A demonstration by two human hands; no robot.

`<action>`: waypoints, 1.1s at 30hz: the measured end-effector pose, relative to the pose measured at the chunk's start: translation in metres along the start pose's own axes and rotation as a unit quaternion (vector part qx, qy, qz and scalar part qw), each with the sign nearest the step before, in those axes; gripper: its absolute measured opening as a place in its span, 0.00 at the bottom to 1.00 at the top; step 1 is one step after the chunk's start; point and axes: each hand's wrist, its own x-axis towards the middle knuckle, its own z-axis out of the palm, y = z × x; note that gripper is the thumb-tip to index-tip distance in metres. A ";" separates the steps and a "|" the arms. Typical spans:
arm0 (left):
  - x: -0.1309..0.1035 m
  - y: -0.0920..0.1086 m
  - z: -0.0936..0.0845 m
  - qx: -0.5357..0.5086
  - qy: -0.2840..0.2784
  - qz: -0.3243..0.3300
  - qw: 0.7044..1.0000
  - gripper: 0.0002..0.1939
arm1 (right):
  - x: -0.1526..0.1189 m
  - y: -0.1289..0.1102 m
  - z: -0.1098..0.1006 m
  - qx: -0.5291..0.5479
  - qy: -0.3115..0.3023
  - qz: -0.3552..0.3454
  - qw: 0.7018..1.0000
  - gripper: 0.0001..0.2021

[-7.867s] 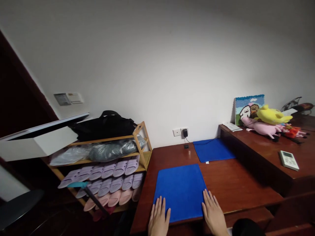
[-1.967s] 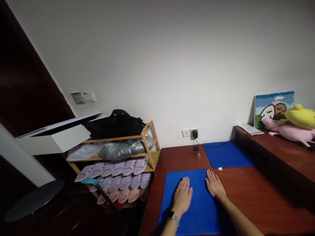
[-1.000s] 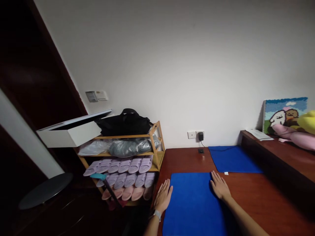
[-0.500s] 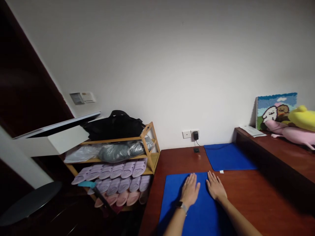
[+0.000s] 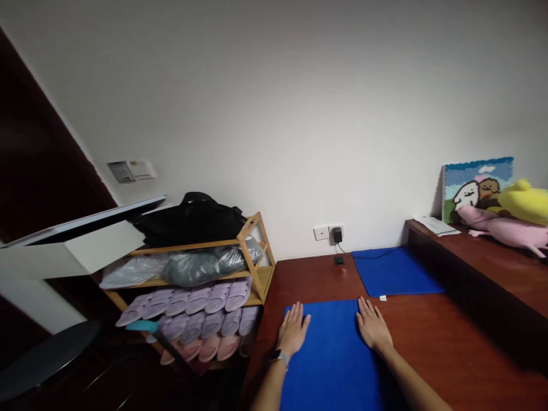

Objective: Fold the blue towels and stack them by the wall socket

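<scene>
A blue cloth (image 5: 331, 354) lies spread on the reddish-brown wooden table (image 5: 432, 342). On its far left corner rests my left hand (image 5: 293, 329), palm down with the fingers stretched out and a watch on the wrist. At the far right corner my right hand (image 5: 373, 324) lies flat across the edge, fingers extended. Neither hand grips anything. Beyond the right hand, a second blue cloth (image 5: 396, 272) with a small white tag lies flat near the wall.
A black plug (image 5: 338, 234) sits in the wall socket, its cord running down to the table. Left stands a wooden rack (image 5: 257, 268) with slippers (image 5: 214, 297) and a black bag (image 5: 192, 220). Plush toys (image 5: 505, 231) lie on the raised ledge at right.
My left hand has slid left across the cloth, from near its middle to the far left corner. My right hand stays at the right edge. The view has shifted slightly.
</scene>
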 end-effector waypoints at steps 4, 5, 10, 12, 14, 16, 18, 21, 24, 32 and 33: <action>-0.017 -0.055 -0.014 -0.007 0.004 -0.043 0.999 0.41 | -0.002 0.000 0.000 -0.013 -0.002 0.003 1.000 0.35; -0.021 -0.062 -0.015 -0.010 0.006 -0.044 0.999 0.40 | -0.002 0.000 0.000 -0.020 -0.004 0.003 1.000 0.35; -0.058 -0.073 -0.012 -0.025 0.014 -0.053 0.998 0.36 | -0.002 0.002 0.006 -0.041 -0.005 -0.002 0.999 0.36; -0.075 -0.072 -0.011 -0.040 0.035 -0.023 0.998 0.34 | -0.001 0.005 0.011 -0.046 0.001 -0.003 0.999 0.36; -0.088 -0.068 -0.013 -0.053 0.052 0.013 0.997 0.32 | 0.001 0.007 0.015 -0.049 0.006 -0.004 0.999 0.36; -0.095 -0.063 -0.017 -0.056 0.051 0.026 0.997 0.32 | 0.004 0.007 0.016 -0.050 0.006 -0.003 0.999 0.36; -0.095 -0.059 -0.020 -0.051 0.047 0.020 0.997 0.32 | 0.006 0.006 0.014 -0.046 -0.004 0.000 0.999 0.36; -0.091 -0.059 -0.020 -0.042 0.059 0.020 0.997 0.31 | -0.001 0.006 0.008 -0.030 -0.005 0.005 1.000 0.36; -0.086 -0.064 -0.015 -0.036 0.070 0.023 0.997 0.29 | -0.031 0.013 0.011 -0.013 0.057 -0.017 0.998 0.34; -0.077 -0.074 -0.010 0.000 0.051 0.013 0.999 0.28 | -0.136 0.029 0.053 0.037 0.091 -0.077 0.992 0.31; -0.076 -0.074 -0.011 0.012 0.045 0.004 0.999 0.28 | -0.139 0.027 0.055 0.037 0.088 -0.076 0.993 0.30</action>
